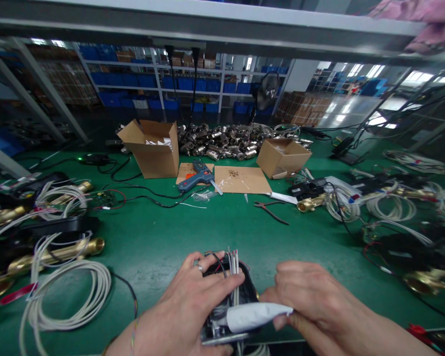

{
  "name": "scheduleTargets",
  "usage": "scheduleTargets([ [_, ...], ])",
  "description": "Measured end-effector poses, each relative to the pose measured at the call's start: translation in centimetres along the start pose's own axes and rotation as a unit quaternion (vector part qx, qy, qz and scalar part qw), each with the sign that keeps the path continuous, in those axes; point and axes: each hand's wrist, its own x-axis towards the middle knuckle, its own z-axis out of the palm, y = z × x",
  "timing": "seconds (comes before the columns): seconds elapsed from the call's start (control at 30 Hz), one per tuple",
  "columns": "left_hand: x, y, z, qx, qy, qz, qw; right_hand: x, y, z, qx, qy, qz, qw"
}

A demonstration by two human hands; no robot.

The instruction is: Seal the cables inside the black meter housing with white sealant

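Observation:
At the near edge of the bench my left hand [203, 296] is closed around a black plastic housing [249, 282], its thumb and fingers lying across grey cables [234, 272] that run along the open inside. A white squeeze tube [257, 315] lies slantwise over the lower part of the housing, its wide end towards the cavity. My right hand [311, 291] is closed on the tube's narrow flattened end, close to the housing's right side. Part of the housing's inside is hidden by the tube and my left fingers.
Brass valve bodies [92, 246] with coiled grey cables [74, 296] lie at left, and similar units at right. Farther back are a glue gun [196, 177], pliers [270, 211], cardboard boxes [155, 153] and piled metal fittings [222, 141]. A shelf beam [222, 20] crosses overhead.

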Motion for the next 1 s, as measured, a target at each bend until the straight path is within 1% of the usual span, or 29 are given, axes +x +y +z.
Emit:
scheduleTargets([
  [0.13, -0.03, -0.16, 0.17, 0.000, 0.003, 0.005, 1.000, 0.28, -0.14, -0.07, 0.006, 0.006, -0.011, 1.000],
  [0.3, 0.02, -0.15, 0.08, 0.001, 0.003, 0.008, 1.000, 0.24, -0.12, -0.21, -0.016, -0.002, -0.013, 1.000],
  [0.5, 0.12, -0.20, 0.20, 0.011, -0.010, 0.004, 1.000, -0.22, 0.14, -0.03, -0.024, -0.001, -0.015, 1.000],
  [0.67, -0.01, -0.33, 0.24, 0.016, -0.019, 0.000, 1.000, -0.28, 0.08, -0.34, -0.035, -0.001, -0.021, 0.999],
  [0.77, -0.14, -0.38, 0.24, 0.022, -0.012, 0.008, 1.000, -0.20, -0.08, -0.54, -0.044, -0.004, -0.029, 0.999],
  [0.87, -0.11, -0.35, 0.30, 0.038, 0.001, 0.020, 0.999, -0.23, -0.18, -0.53, -0.047, 0.008, -0.028, 0.998],
  [1.0, 0.03, -0.27, 0.29, 0.056, 0.001, 0.027, 0.998, -0.40, -0.14, -0.49, -0.053, 0.007, -0.038, 0.998],
])
